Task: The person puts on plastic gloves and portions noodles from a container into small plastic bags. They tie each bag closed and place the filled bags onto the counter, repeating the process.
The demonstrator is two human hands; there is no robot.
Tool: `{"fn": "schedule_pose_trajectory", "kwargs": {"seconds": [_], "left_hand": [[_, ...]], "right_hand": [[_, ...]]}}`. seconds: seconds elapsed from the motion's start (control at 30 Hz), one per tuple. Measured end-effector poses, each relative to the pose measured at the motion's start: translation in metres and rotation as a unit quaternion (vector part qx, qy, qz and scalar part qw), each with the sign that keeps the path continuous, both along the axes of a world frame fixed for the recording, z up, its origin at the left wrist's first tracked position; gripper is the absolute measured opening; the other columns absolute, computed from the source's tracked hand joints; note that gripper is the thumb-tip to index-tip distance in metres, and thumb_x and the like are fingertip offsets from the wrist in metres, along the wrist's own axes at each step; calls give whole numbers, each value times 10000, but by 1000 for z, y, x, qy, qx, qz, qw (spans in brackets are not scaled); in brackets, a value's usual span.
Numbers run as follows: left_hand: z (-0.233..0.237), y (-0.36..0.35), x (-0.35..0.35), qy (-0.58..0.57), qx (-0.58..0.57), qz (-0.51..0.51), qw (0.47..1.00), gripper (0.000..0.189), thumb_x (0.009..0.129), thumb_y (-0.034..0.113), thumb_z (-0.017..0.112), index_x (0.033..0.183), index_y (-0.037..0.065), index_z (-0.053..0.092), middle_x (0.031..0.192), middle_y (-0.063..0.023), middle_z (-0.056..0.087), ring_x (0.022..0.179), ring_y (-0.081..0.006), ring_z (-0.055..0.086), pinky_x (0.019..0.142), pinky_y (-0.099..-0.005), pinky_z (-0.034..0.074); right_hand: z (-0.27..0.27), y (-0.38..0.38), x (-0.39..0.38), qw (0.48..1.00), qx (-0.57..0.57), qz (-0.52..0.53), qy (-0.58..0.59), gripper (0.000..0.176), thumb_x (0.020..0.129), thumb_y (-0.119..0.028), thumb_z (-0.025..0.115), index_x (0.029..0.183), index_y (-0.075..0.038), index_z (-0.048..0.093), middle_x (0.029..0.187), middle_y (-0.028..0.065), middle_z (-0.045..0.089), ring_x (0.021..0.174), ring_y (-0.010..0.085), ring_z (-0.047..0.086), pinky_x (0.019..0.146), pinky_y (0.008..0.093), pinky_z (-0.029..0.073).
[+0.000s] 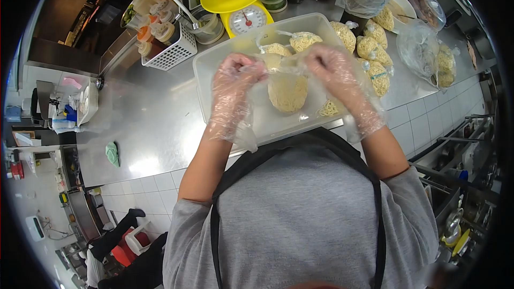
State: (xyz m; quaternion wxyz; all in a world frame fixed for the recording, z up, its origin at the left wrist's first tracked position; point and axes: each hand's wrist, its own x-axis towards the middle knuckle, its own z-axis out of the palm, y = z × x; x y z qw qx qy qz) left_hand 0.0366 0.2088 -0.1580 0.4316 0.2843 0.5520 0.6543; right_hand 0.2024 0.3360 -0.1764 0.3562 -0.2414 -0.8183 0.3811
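Observation:
A clear plastic bag of noodles hangs between my gloved hands, over a translucent plastic tub. My left hand is closed on the bag's top at its left side. Opposite it, my right hand pinches the top at the right, slightly blurred. The bag's neck is stretched out between them. Inside the tub, two filled noodle bags lie at the far side. A small heap of loose noodles rests near my right wrist.
Behind the tub stands a yellow kitchen scale. A white basket of sauce bottles is at its left. Several filled noodle bags sit on the steel counter at right. A green cloth lies far left. Another person's legs show lower left.

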Motion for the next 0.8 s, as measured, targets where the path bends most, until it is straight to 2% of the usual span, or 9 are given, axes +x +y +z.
{"fn": "schedule_pose_trajectory", "kwargs": {"seconds": [0.13, 0.2, 0.23, 0.33, 0.4, 0.53, 0.6, 0.73, 0.8], "left_hand": [[10, -3, -2, -35, 48, 36, 998, 181, 773, 13, 637, 795, 83, 470, 834, -46, 551, 760, -134, 565, 729, -282, 491], [17, -1, 2, -48, 52, 37, 997, 173, 769, -3, 630, 789, 61, 471, 836, -63, 554, 759, -142, 569, 716, -272, 504], [21, 1, 4, -54, 49, 28, 997, 174, 769, -3, 630, 796, 63, 471, 840, -63, 554, 766, -143, 567, 725, -275, 503], [20, 3, 8, -71, 50, -5, 996, 180, 766, -4, 633, 808, 63, 472, 848, -62, 552, 775, -143, 563, 730, -274, 497], [19, 5, 12, -80, 53, -36, 995, 184, 763, -5, 635, 813, 62, 471, 851, -61, 550, 776, -143, 560, 726, -270, 493], [18, 5, 14, -56, 44, -40, 997, 185, 757, -4, 641, 809, 66, 478, 858, -55, 550, 778, -139, 553, 723, -267, 474], [18, 4, 13, -60, 53, -36, 996, 184, 756, -3, 644, 803, 70, 482, 857, -50, 550, 777, -135, 550, 725, -267, 467], [12, 4, 26, 8, 30, -92, 995, 193, 769, 3, 633, 803, 85, 462, 866, -53, 554, 803, -135, 560, 762, -275, 469], [14, 6, 34, 36, 33, -126, 991, 193, 767, 3, 636, 806, 85, 466, 862, -48, 552, 802, -132, 557, 767, -271, 469]], "right_hand": [[36, 7, 18, 997, 10, -39, -66, 98, 710, -97, 587, 711, -27, 518, 679, 105, 529, 616, 255, 519, 574, 342, 409], [49, 8, 19, 983, 150, -84, -67, 89, 711, -88, 576, 746, -38, 511, 735, 110, 535, 676, 276, 524, 620, 357, 423], [61, 5, 19, 983, 151, -86, -67, 89, 711, -88, 576, 746, -38, 511, 735, 110, 535, 676, 276, 524, 620, 357, 423], [88, -18, 11, 966, 248, -35, 67, 102, 714, -84, 566, 776, -37, 500, 771, 119, 530, 730, 282, 527, 661, 370, 434], [92, -30, 6, 972, 215, 90, -20, 70, 764, -88, 538, 787, -22, 534, 780, 129, 565, 766, 263, 569, 673, 370, 446], [49, -19, -13, 979, 117, 139, -97, 119, 784, -120, 517, 815, -10, 551, 815, 163, 569, 775, 319, 562, 696, 404, 440], [42, -20, -19, 952, 61, 187, -234, 168, 804, -154, 500, 860, -6, 557, 824, 179, 562, 793, 342, 549, 718, 413, 432], [21, -13, -25, 910, 42, 186, -369, 174, 788, -146, 534, 905, -19, 556, 844, 152, 577, 826, 304, 559, 738, 389, 439], [-16, -4, -17, 899, -31, 163, -406, 349, 802, -309, 560, 1064, -79, 573, 991, 183, 609, 908, 303, 582, 782, 365, 447]]}}
